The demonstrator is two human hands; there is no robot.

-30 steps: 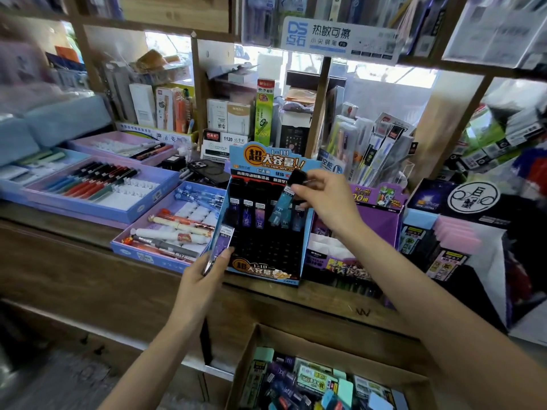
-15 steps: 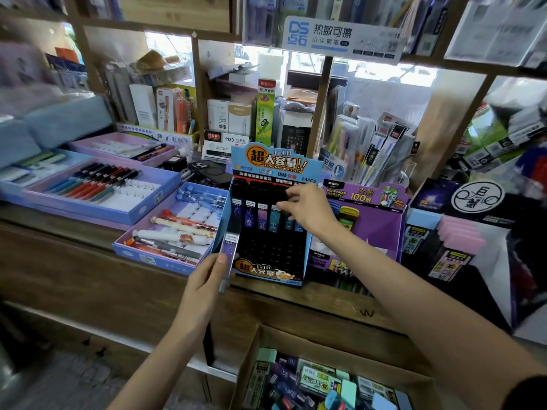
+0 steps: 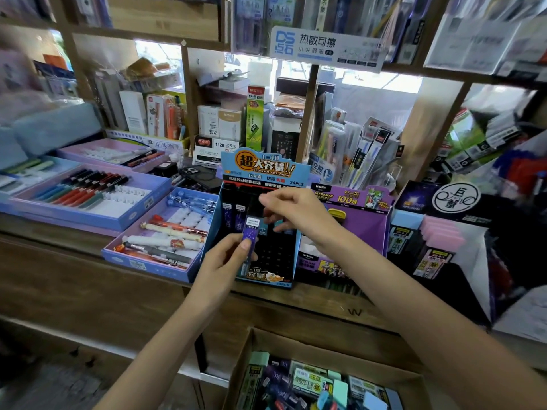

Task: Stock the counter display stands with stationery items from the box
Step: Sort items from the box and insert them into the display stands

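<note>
The left hand (image 3: 225,261) pinches the lower end of a purple lead case (image 3: 251,232), upright, long axis 12 to 6; the right hand (image 3: 299,214), at 1 o'clock, curls at its top, grip unclear; the display stand (image 3: 275,254) lies just behind at 12.

L grip (image 3: 221,263) pinching, R grip (image 3: 299,216) curled

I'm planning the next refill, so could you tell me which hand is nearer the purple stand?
Right. The right hand is just left of the purple stand; the left hand is farther left and lower, gripping a case.
</note>
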